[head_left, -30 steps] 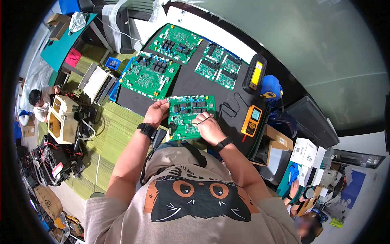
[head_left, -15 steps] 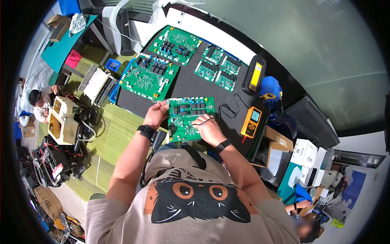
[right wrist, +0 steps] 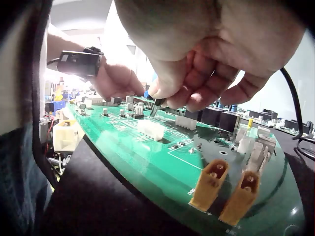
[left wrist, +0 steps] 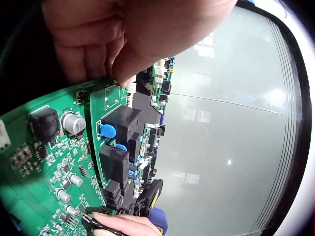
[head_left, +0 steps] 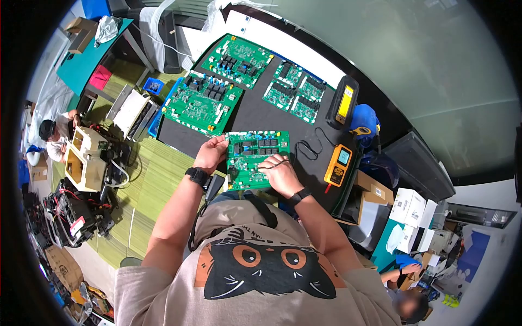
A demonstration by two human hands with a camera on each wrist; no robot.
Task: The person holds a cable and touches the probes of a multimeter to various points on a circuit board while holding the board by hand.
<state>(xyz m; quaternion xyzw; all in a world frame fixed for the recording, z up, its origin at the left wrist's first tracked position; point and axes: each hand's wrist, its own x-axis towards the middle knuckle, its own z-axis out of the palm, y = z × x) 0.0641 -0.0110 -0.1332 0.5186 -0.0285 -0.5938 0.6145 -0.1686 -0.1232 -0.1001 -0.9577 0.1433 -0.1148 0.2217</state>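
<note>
A green circuit board (head_left: 249,175) lies in front of me, its relays (left wrist: 114,162) and small capacitors (left wrist: 74,123) facing up. My left hand (head_left: 211,154) pinches its far left corner between thumb and fingers. Over the middle of the board, my right hand (head_left: 280,174) holds a slim black probe (left wrist: 106,225) with a thin metal tip. That tip (right wrist: 154,112) points down among the small parts in the right wrist view. A black cable (head_left: 310,149) loops on the table to the right of the board. Yellow connectors (right wrist: 210,184) stand at the board's near corner.
Two large green boards (head_left: 202,103) (head_left: 237,61) and several smaller ones (head_left: 293,91) lie on the dark table. An orange handheld meter (head_left: 338,164), a black case (head_left: 342,101) and a blue tool (head_left: 364,120) line the right side. Another person's hand (head_left: 411,268) shows lower right.
Both my hands keep their places on the board and the probe. At the lower right, another person's hand and a blue item have shifted.
</note>
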